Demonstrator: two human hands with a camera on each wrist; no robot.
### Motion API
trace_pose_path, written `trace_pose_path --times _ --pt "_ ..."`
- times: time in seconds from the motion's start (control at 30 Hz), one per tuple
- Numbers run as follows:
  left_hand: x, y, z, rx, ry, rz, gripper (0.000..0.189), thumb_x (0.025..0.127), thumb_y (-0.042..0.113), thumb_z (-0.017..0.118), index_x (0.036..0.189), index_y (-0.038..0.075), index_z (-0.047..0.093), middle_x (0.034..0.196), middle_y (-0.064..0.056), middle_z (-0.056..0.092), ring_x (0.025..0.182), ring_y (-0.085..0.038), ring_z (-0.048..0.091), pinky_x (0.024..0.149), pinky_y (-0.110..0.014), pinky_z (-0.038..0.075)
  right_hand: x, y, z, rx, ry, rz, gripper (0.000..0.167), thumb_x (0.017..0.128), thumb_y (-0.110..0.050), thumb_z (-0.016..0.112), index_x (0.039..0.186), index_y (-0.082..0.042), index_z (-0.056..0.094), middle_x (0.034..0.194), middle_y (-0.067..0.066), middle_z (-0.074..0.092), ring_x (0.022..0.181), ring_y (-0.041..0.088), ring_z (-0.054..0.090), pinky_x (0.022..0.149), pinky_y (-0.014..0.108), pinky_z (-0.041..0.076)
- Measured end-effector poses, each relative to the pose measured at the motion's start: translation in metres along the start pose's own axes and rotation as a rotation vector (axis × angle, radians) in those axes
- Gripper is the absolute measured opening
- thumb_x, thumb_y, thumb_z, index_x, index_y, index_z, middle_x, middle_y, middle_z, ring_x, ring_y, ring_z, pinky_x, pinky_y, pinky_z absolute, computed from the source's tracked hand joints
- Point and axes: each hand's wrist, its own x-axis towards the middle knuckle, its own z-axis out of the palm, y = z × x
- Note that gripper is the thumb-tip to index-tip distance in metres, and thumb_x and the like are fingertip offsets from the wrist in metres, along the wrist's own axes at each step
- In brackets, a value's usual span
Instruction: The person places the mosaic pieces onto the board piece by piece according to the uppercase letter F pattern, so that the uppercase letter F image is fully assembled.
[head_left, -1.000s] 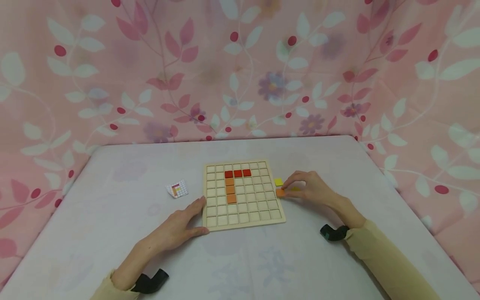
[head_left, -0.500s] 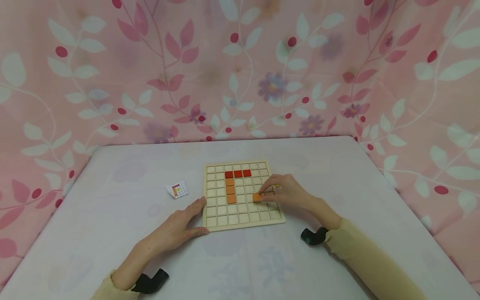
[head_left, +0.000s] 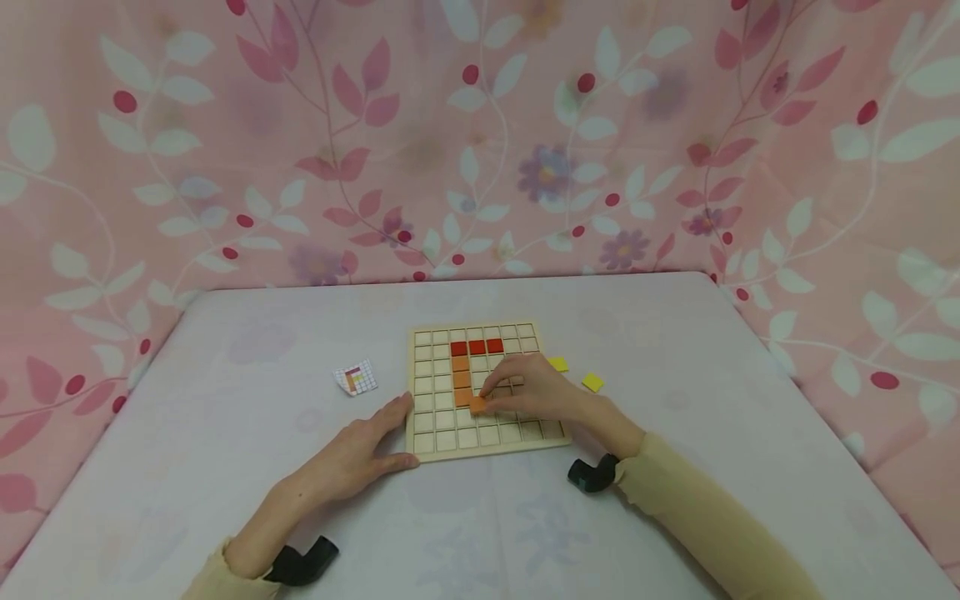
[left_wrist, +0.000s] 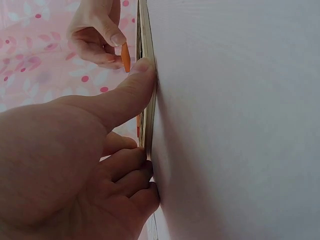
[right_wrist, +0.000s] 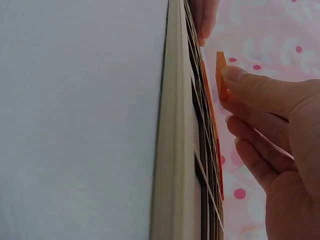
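Observation:
A wooden grid board (head_left: 446,438) lies flat on the table. Three red tiles (head_left: 477,347) form a row in its upper part, and three orange tiles (head_left: 461,379) run down from the row's left end. My right hand (head_left: 534,388) pinches a loose orange tile (right_wrist: 220,75) between thumb and fingers. In the right wrist view this tile is held up off the board; from the head it appears just right of the lowest orange one. My left hand (head_left: 348,457) rests at the board's left side, thumb (left_wrist: 142,70) against the near-left corner and fingers along the edge.
Two yellow tiles lie right of the board, one by its edge (head_left: 558,364) and another yellow tile (head_left: 592,382) farther out. To the board's left is a small paper card (head_left: 356,377) printed with a coloured grid pattern. A pink floral cloth (head_left: 480,150) hangs behind the table.
My right hand has carried the orange tile leftward from beside the board's right edge to over its middle, uncovering the yellow tiles. The left hand stays in place.

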Motion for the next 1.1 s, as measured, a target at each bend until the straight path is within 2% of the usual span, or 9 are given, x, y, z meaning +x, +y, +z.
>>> trace_pose_path --times 0.13,0.4,0.73,1.1 --pt "0.000 0.000 0.000 0.001 -0.002 0.000 0.088 0.090 0.040 0.073 0.158 0.007 0.028 0.162 -0.015 0.030 0.149 -0.034 0.028 0.117 -0.054 0.031 0.004 -0.001 0.005 -0.027 -0.005 -0.014 0.016 0.081 -0.029 0.084 0.095 -0.021 0.080 0.094 -0.013 0.074 0.093 0.005 0.064 0.084 0.032 0.053" --pt "0.001 -0.001 0.000 0.010 0.003 0.005 0.088 0.090 0.041 0.073 0.158 0.007 0.028 0.162 -0.015 0.031 0.149 -0.034 0.029 0.117 -0.054 0.032 0.005 -0.001 0.009 -0.030 0.007 -0.046 0.019 0.080 -0.026 0.086 0.097 -0.019 0.079 0.094 -0.011 0.074 0.092 0.008 0.066 0.081 0.028 0.055" --pt "0.001 -0.002 0.000 0.006 0.004 0.001 0.089 0.089 0.040 0.074 0.158 0.006 0.028 0.162 -0.016 0.030 0.149 -0.035 0.029 0.117 -0.054 0.032 0.005 -0.003 0.013 -0.009 -0.001 -0.018 0.020 0.080 -0.027 0.086 0.097 -0.019 0.079 0.094 -0.011 0.073 0.093 0.008 0.066 0.082 0.030 0.054" --pt "0.000 -0.002 0.000 0.010 0.007 0.004 0.089 0.089 0.040 0.074 0.157 0.007 0.029 0.162 -0.016 0.031 0.149 -0.034 0.029 0.116 -0.054 0.032 0.003 -0.006 0.016 0.020 -0.008 -0.037 0.020 0.080 -0.027 0.086 0.096 -0.018 0.079 0.094 -0.009 0.073 0.093 0.006 0.064 0.081 0.027 0.054"
